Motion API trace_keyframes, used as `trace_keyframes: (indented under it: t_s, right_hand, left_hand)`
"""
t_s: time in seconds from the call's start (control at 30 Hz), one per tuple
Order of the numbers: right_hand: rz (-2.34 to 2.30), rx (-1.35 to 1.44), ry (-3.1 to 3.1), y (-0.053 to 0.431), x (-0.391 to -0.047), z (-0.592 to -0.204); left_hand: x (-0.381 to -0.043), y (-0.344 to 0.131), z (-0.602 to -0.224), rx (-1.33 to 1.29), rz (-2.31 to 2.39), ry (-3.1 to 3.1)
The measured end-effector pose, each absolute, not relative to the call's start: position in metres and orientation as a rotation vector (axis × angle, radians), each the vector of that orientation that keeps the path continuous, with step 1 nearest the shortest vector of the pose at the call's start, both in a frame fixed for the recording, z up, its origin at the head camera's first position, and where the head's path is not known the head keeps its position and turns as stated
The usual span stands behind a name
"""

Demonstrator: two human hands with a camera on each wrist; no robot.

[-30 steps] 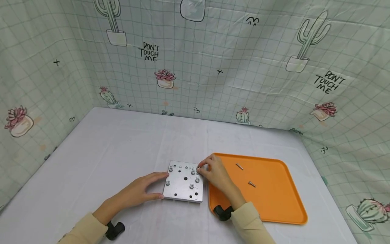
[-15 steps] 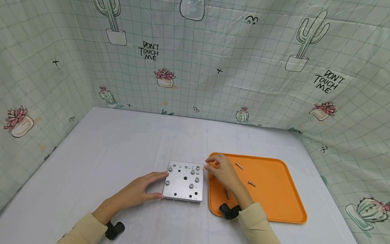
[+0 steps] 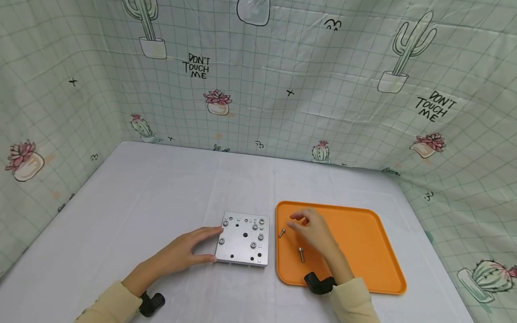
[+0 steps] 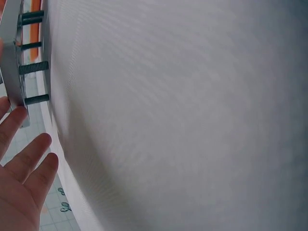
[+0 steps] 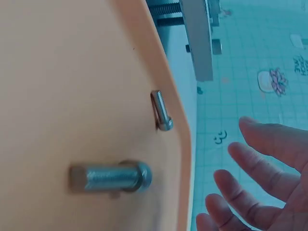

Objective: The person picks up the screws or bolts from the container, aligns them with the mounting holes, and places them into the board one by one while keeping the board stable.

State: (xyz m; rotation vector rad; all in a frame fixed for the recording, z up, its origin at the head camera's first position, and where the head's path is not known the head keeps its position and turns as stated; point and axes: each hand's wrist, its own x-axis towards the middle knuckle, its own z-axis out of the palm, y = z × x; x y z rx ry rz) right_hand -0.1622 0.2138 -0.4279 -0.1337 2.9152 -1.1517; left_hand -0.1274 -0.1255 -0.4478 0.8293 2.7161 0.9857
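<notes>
A square silver metal plate (image 3: 238, 247) sits on the table with several socket-head screws standing in its holes, one screw (image 3: 261, 221) at the far right corner. Threaded shanks (image 4: 33, 67) stick out under it in the left wrist view. My left hand (image 3: 181, 252) touches its left edge with thumb and fingers spread and nearly straight. Over the orange tray (image 3: 375, 273), my right hand (image 3: 317, 232) hovers with loosely bent fingers and nothing in them. A loose screw (image 3: 301, 254) and a smaller-looking screw (image 3: 282, 233) lie in the tray's left part.
The raised tray rim (image 3: 277, 269) runs just right of the plate. A tip of another screw (image 3: 337, 244) peeks out beside my right wrist. Patterned cloth (image 3: 258, 89) hangs behind the white table (image 3: 173, 179).
My right hand has let go of the screw at the plate's far right corner and moved right over the tray, uncovering two screws and covering others. The left hand stays put.
</notes>
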Motion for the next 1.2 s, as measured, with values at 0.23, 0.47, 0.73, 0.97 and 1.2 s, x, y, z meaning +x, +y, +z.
trace_keyframes:
  t_s: [0.23,0.47,0.73,0.97,1.2]
  right_hand:
    - [-1.098,-0.088,2.909,0.225,-0.152,-0.430]
    - [-1.055,0.021,2.882,0.230,-0.139,-0.433]
    - [-0.996,0.096,2.872,0.230,-0.128,-0.439]
    - [-0.966,0.142,2.871,0.228,-0.123,-0.440]
    - [-0.939,0.155,2.879,0.228,-0.122,-0.441]
  left_hand:
    - [-0.128,-0.126,-0.448,0.831,0.988,2.713]
    - [-0.128,-0.126,-0.448,0.837,0.999,2.704]
    - [-0.128,-0.126,-0.448,0.831,0.995,2.707]
    - [-0.127,-0.125,-0.447,0.825,0.990,2.711]
    - [-0.126,-0.125,-0.447,0.828,1.003,2.704]
